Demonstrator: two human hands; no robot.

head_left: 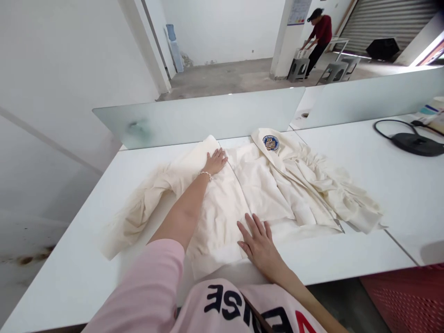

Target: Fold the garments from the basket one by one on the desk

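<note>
A cream jacket (222, 208) lies spread on the white table, its front unzipped and its lining showing. One sleeve stretches to the left; the other, gathered in wrinkles, lies to the right. On the right front panel sits a round blue patch (271, 143). My left hand (215, 162) rests flat near the collar end of the left panel, fingers spread. Close to the hem, my right hand (258, 240) presses on the lower part of the same panel beside the zipper edge, its fingers apart. Neither hand grips the fabric.
A frosted glass divider (201, 118) runs along the back of the white table (367, 157). A black round device with a cable (416, 143) lies at the right. Beyond, a person in a dark red top (322, 32) bends near grey stools (333, 71). A red perforated chair (409, 296) stands at lower right.
</note>
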